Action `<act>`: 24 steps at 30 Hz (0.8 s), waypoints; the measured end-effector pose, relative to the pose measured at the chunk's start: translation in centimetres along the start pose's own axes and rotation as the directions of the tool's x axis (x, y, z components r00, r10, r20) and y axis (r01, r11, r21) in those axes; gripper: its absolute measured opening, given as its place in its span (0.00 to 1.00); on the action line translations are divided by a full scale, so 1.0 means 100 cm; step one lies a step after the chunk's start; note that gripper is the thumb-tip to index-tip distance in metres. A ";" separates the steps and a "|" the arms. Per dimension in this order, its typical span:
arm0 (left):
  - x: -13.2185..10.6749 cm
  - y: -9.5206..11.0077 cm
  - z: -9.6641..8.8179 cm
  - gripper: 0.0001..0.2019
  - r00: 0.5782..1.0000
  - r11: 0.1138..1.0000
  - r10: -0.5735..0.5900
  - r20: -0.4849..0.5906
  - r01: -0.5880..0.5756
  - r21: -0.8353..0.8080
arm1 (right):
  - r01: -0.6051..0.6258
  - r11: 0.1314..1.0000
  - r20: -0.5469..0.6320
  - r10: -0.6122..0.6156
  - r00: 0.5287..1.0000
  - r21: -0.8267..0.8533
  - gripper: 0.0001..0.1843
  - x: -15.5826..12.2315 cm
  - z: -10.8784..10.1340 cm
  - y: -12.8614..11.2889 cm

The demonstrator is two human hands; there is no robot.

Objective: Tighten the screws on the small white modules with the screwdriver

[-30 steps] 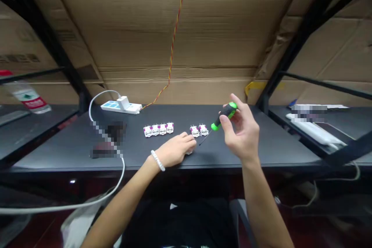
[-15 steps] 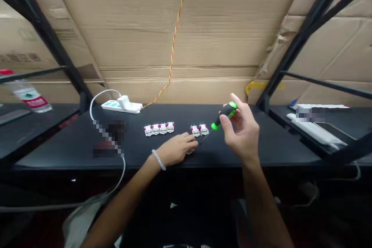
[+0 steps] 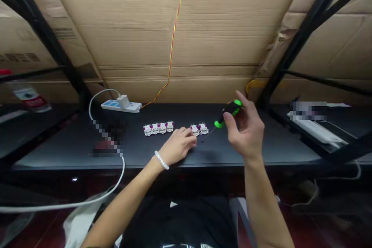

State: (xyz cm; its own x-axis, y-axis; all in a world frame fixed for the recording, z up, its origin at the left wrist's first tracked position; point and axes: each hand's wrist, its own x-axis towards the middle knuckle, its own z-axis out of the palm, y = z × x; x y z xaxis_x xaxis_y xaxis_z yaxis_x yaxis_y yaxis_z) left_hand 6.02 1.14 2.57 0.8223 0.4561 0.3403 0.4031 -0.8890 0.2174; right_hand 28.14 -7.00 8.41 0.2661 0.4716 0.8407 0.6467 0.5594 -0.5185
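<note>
My right hand (image 3: 247,131) grips a screwdriver (image 3: 231,112) by its black and green handle. Its thin shaft slants down to the left, the tip close to the fingers of my left hand (image 3: 180,145). That left hand, with a pale coiled band at the wrist, rests low on the black desk, fingers curled down; whatever lies under them is hidden. Just beyond the fingertips stand two small white and purple parts (image 3: 203,128), side by side. Left of them is a row of several similar white and purple parts (image 3: 159,128).
A white power strip (image 3: 133,107) with a plugged-in charger sits at the back left, its white cable (image 3: 123,166) running over the desk edge. A twisted red-yellow wire (image 3: 173,35) hangs against the cardboard. Black metal frames (image 3: 69,75) bound both sides.
My right hand has drawn slightly right with the screwdriver, its tip moving off my left fingers. The white piece that peeked out below my left fingers no longer shows.
</note>
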 end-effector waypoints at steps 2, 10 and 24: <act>0.000 -0.002 0.002 0.10 1.000 0.999 -0.028 -0.004 0.028 -0.034 | 0.000 1.000 0.002 0.000 1.000 -0.012 0.33 0.000 -0.001 0.000; -0.008 -0.024 -0.010 0.17 0.997 0.967 0.057 0.042 -0.045 -0.250 | 0.012 1.000 -0.015 -0.012 1.000 -0.027 0.32 0.000 -0.001 0.001; -0.013 -0.042 -0.026 0.15 0.978 0.950 0.098 0.183 -0.037 -0.311 | -0.025 0.987 0.077 0.012 0.997 0.159 0.28 -0.010 0.023 -0.008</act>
State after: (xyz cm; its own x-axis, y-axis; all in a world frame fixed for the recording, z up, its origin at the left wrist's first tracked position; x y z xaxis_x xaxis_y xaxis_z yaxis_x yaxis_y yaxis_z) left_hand 2.20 4.36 3.55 0.9176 0.3511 0.1865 0.2275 -0.8484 0.4781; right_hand 25.75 -6.36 7.66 0.2181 0.5296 0.8197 0.5181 0.6490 -0.5571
